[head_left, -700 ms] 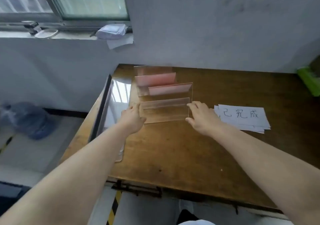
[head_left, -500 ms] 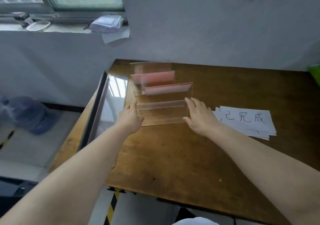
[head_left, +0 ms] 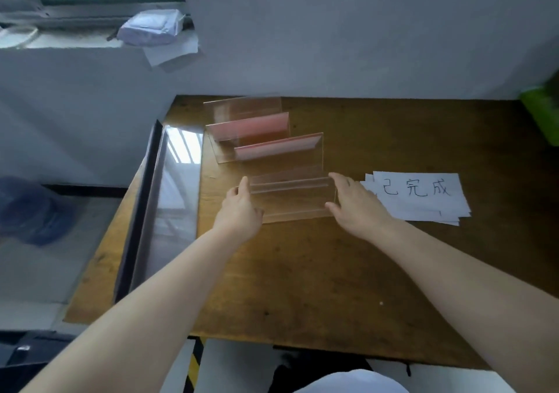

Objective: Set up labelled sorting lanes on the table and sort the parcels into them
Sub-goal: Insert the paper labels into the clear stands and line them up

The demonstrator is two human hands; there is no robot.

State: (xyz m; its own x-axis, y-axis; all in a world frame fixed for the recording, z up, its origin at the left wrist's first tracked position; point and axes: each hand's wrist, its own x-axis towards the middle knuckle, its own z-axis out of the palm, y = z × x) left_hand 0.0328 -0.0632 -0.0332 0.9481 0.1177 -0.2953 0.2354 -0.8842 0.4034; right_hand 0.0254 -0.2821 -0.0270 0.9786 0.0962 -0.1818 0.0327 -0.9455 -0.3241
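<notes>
L hand [head_left: 239,211] & R hand [head_left: 354,208] are gripping the clear acrylic sign holder [head_left: 292,194] by its two ends, fingers curling round the sides; can't tell if it's resting on the wooden table [head_left: 302,271] or just off it. Three more acrylic holders [head_left: 251,129] are standing in a row just behind that holder, two w/ pink inserts. A stack of paper labels [head_left: 420,196] w/ handwritten characters is lying just to its R.

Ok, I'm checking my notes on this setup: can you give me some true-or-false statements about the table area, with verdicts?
1. The left hand and right hand grip the nearest clear stand by its ends. True.
2. The paper stack lies left of that stand. False: it lies to its right.
3. The top sheet is blank. False: it bears handwritten characters.
4. A white parcel sits on the window sill. True.
</notes>
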